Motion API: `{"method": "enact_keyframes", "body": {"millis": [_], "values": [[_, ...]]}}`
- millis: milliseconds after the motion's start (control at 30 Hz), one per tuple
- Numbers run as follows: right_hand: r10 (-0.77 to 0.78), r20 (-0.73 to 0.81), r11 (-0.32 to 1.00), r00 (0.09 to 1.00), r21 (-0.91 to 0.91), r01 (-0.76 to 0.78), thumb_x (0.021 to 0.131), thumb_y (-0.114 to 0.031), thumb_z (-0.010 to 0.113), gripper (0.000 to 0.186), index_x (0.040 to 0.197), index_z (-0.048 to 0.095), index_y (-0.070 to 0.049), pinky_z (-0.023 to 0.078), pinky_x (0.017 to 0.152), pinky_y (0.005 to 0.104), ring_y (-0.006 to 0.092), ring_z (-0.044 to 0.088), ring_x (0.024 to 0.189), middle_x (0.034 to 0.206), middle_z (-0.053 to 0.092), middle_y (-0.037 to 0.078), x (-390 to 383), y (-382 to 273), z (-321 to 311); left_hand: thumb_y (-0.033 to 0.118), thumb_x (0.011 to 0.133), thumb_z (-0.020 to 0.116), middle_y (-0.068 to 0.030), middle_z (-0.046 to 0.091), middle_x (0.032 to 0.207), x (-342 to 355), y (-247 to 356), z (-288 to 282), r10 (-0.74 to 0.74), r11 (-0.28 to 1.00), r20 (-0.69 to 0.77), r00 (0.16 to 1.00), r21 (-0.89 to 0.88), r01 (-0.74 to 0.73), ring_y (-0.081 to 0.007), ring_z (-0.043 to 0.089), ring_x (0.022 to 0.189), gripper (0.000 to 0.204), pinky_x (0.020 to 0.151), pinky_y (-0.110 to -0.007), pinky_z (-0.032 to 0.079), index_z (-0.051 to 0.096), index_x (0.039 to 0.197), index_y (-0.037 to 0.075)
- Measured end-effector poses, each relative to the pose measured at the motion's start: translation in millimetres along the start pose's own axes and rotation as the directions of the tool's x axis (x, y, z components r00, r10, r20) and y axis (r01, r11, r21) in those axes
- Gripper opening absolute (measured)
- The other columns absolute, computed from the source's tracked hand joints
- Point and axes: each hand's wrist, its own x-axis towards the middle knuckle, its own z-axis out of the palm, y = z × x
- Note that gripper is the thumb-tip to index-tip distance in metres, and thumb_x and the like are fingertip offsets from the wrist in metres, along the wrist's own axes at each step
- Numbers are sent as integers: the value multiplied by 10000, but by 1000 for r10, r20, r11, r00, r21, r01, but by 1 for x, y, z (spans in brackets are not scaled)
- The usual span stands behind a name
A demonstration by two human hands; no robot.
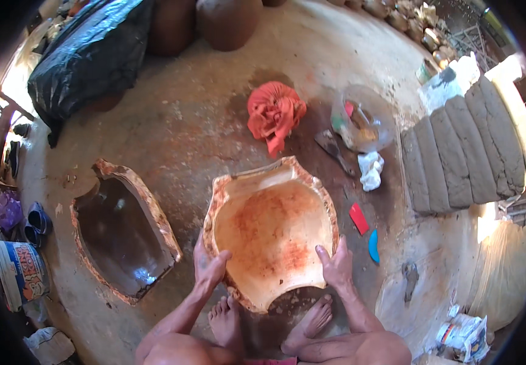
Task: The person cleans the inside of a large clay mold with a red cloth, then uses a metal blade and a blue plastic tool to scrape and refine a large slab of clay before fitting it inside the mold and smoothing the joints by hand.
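Both my hands grip a pale, hollow mould half [273, 228] with a rough brown-stained rim and reddish smears inside. My left hand [212, 266] is closed on its left edge, thumb over the rim. My right hand [337, 266] holds the lower right edge the same way. The mould half is held in front of my bare feet, its hollow facing up. To the left on the floor lies a second mould half [155, 213], its inside dark and shiny as if lined with wet clay.
Beyond lie a red cloth [275, 115], a clear plastic bag [375, 121], a dark flat tool [334, 150], and red [358, 219] and blue [373, 246] scrapers. Grey clay slabs [463, 152] stand right. A bucket [19, 274] is left; black sheeting [92, 67] and pots [229, 21] are behind.
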Motion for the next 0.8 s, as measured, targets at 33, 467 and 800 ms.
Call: {"method": "enact_keyframes", "body": {"millis": [33, 467, 800], "values": [[-30, 2, 999, 1000, 12, 30, 945, -332, 741, 461, 1147, 577, 49, 552, 795, 546, 494, 719, 942, 968, 743, 277, 12, -11, 1, -66, 738, 612, -140, 656, 1327, -5, -2, -6, 12, 997, -23, 1000, -72, -13, -222, 639, 1204, 747, 1045, -347, 516, 477, 1471, -11], [-172, 295, 706, 940, -628, 326, 788, -572, 818, 831, 1436, 511, -151, 591, 946, 535, 433, 711, 1132, 1205, 720, 256, 330, -192, 107, 182, 866, 805, -223, 578, 1455, -20, -14, -4, 71, 993, -130, 989, 101, -58, -302, 562, 1361, 877, 1161, -428, 439, 341, 1589, 1], [-628, -38, 721, 777, -403, 563, 753, -163, 728, 436, 1187, 699, -133, 571, 884, 538, 443, 696, 1042, 1091, 724, 205, 276, -183, 0, 258, 977, 690, -137, 537, 1498, -19, -18, 0, -4, 922, -15, 1000, -386, -2, -248, 498, 1390, 728, 1190, -401, 360, 365, 1584, 22]]}}
